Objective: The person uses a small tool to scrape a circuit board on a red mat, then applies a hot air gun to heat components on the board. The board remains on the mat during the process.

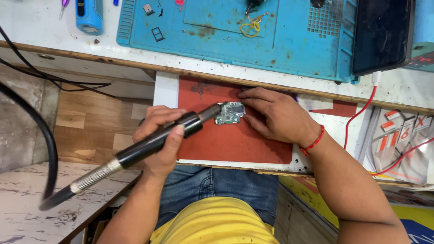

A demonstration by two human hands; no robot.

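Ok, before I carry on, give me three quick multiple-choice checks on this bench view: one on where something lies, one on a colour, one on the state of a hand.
1. Where does the small circuit board lie?
A. on the red mat
B. on the blue work mat
C. on the person's lap

2. What colour is the cord at the wrist of the right hand?
A. green
B. red
C. white

3. What is the left hand doing?
A. lying flat and empty
B. gripping the black handpiece
C. holding the dark tablet

Answers:
1 A, the board sits on the red mat, below the blue one.
2 B, a red cord circles that wrist.
3 B, the fingers wrap the handpiece, its tip at the board's left edge; the right fingers rest at the board's other side.
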